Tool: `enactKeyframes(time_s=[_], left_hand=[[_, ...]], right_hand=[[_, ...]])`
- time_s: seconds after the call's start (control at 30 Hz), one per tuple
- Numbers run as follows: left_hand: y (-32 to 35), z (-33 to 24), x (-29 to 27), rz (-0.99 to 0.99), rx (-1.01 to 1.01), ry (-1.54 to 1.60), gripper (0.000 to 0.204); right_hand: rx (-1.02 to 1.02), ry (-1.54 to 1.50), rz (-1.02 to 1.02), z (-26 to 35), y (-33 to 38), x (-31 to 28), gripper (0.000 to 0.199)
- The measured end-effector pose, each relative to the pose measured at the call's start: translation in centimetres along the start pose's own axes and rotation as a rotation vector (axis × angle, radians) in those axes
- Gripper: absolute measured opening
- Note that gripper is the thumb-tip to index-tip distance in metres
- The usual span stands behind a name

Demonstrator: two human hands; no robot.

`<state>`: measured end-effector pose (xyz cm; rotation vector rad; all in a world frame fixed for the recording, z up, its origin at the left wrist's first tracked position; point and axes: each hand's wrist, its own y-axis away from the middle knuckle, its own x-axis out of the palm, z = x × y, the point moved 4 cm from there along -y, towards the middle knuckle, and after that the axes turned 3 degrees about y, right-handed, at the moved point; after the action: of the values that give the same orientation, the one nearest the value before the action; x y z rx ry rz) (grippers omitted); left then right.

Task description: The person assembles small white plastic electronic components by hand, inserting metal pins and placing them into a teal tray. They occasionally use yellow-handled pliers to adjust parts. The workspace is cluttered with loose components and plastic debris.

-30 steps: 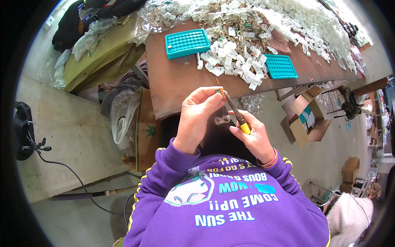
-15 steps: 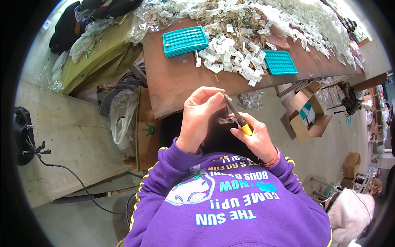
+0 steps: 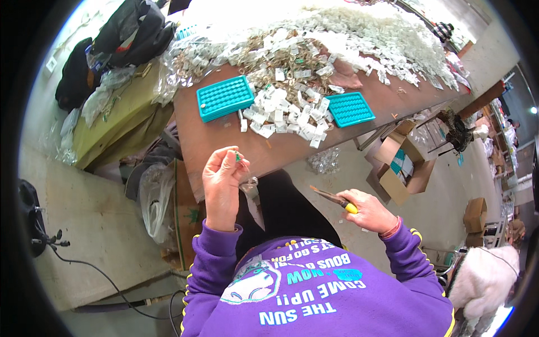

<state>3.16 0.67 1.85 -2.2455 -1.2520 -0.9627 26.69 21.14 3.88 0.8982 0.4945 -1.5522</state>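
Small green piece (image 3: 238, 157): pinched at the fingertips of the left hand, largely hidden by them.
Left hand (image 3: 224, 169): closed in a thumb-and-finger pinch on that piece, raised at the near corner of the table.
Right hand (image 3: 365, 211): wrapped round yellow-handled pliers (image 3: 338, 200), well apart from the left hand and aimed toward it; at the tip, an orange sliver (image 3: 314, 189), too small to tell whether clamped.
Progress: judged partway through, with the green piece in hand and the pliers clear of it; much left loose beyond, in the heap of white pieces (image 3: 289, 112).
Trays: teal stack (image 3: 224, 98) straight beyond the left hand; another teal tray (image 3: 351, 109) beyond the right hand.
Table (image 3: 193, 135): brown, scuffed, spread beyond both hands.
Room: white plastic bag (image 3: 156, 202) left of the left hand; open cardboard box (image 3: 396, 187) on the floor, beyond and right of the right hand.
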Motion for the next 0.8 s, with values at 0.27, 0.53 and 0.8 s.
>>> enactKeyframes(time_s=[0.27,0.53,0.8], left_hand=[[-3.5,1.0,-1.7,-0.026,0.161,-0.263,0.016],[-3.1,1.1,-2.1,0.053,0.227,-0.352,0.012],[-3.2,0.7,-2.5,0.068,0.172,-0.092,0.015]], right_hand=[[0.055,-0.040,-0.102,-4.0,-0.2,-4.8,0.041],[0.003,0.035,-0.544,-8.4,-12.8,-16.4,0.036],[0.402,0.556,-0.643,-13.5,-32.2,-23.1,0.054]])
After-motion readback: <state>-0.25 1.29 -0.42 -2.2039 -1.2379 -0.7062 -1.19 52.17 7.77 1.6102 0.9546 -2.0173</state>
